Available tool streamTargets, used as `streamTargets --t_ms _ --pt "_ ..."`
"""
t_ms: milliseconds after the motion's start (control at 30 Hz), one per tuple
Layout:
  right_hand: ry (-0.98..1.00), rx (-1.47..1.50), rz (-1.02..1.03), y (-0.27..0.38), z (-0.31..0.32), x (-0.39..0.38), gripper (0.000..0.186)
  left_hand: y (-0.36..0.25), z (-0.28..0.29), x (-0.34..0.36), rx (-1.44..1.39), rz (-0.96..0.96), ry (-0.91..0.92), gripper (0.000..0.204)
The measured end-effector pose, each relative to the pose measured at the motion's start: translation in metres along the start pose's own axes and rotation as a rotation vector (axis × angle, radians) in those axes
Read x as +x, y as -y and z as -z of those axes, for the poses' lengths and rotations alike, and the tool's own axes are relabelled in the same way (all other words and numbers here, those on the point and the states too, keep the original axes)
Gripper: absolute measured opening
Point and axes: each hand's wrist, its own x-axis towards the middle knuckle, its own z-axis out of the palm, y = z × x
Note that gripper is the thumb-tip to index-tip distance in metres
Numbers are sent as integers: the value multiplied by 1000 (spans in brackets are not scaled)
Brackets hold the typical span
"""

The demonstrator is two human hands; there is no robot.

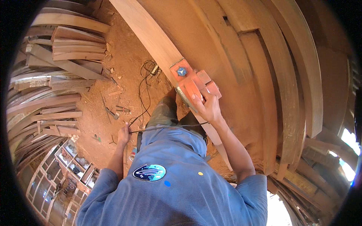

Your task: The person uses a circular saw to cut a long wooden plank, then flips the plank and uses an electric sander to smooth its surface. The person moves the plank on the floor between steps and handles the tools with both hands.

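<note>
— While the right hand (pixel 206 107) is wrapped round the handle of that orange power planer (pixel 193 84), where does the tool sit?

— On the narrow top edge of one long plank (pixel 158 45), smooth reddish-brown wood, which runs from the far end down toward the person. The planer is boxy, hard plastic, with one blue star-shaped knob at its front (a metal sole shows beneath it).

— And the left hand (pixel 123 134)?

— Down by the hip, fingers curled around one thin black cable (pixel 166 127), which runs across the blue shirt (pixel 177 180) toward the planer. So the two hands are well apart.

— What's beside the plank?

— To its right, a broad slab and several curved boards (pixel 298 75), dusty and matte. Left of it, red earth floor (pixel 128 56) strewn with chips, another tangle of cable, and a rough stack of planks (pixel 56 67) too many to count. At the lower left lie wooden window frames (pixel 71 169) with glass panes.
</note>
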Motion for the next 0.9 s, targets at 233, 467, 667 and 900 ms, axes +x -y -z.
streamTargets --t_ms 233,467,667,900 --pt "113 -34 -110 35 -26 76 45 -5 40 46 -19 -21 -42 77" --pt "-15 61 28 64 -80 174 39 -20 83 106 -162 84 -5 78" --pt "36 26 17 81 -115 253 39 -10 102 145 -214 117 -14 80" --pt "-69 69 192 116 -151 334 39 -24 125 167 -274 160 -71 80"
